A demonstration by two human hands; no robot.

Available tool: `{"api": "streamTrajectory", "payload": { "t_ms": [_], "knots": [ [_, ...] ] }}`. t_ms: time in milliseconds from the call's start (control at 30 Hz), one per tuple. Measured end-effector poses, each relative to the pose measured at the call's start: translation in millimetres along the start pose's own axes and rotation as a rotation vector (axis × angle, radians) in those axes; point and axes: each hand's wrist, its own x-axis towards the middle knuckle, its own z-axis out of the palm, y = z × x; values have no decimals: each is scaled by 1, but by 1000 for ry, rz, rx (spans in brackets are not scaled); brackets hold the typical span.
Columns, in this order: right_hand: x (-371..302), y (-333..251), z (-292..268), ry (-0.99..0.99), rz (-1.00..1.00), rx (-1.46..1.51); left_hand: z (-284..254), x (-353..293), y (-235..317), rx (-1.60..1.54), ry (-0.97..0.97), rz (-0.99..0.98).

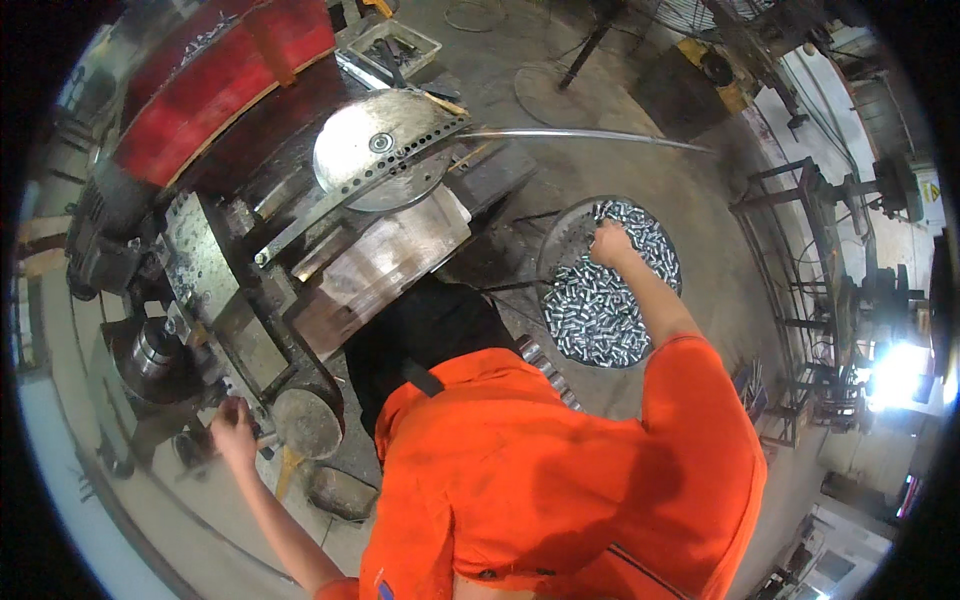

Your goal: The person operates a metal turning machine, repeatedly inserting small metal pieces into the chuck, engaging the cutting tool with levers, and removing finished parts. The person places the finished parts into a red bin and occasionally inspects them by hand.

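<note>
My right hand (612, 243) reaches out to the right into a round bin (553, 240) full of small shiny metal cylinders (600, 310). Its fingers are curled down into the pile at the bin's far side. My left hand (235, 430) is at the lower left, closed like a fist on a short handle at the front of a heavy metal machine (215, 270), next to a round grey knob (306, 422). My orange shirt fills the lower middle of the view.
On the machine sits a perforated round steel plate (385, 150), from which a long curved metal strip (600, 135) runs right. A red guard (215, 85) lies behind. Metal racks (800, 260) stand at the right, and a tray of parts (392, 45) lies on the floor.
</note>
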Motion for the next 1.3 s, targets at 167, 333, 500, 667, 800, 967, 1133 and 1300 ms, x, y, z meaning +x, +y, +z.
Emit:
{"api": "streamTrajectory", "payload": {
  "t_ms": [167,333,500,667,800,967,1133,1300],
  "knots": [
    [0,13,10,-33,-7,38,-1,-1,20,98,-21,12],
    [3,13,19,118,125,208,-3,-9,3,100,37,58],
    [-10,-20,-11,500,-456,450,-28,-29,45,335,-3,151],
    [-96,-182,-164,280,-852,885,-31,-49,139,170,129,377],
    [-158,-292,-232,327,-1420,868,-13,-67,194,11,-36,495],
    [-199,-347,-266,444,-1672,767,3,-74,185,-395,14,433],
    [-202,-360,-264,460,-1701,658,-4,-75,166,-394,-43,351],
    [-203,-368,-281,392,-1757,529,-3,-73,158,-726,-87,249]
  ]
}}
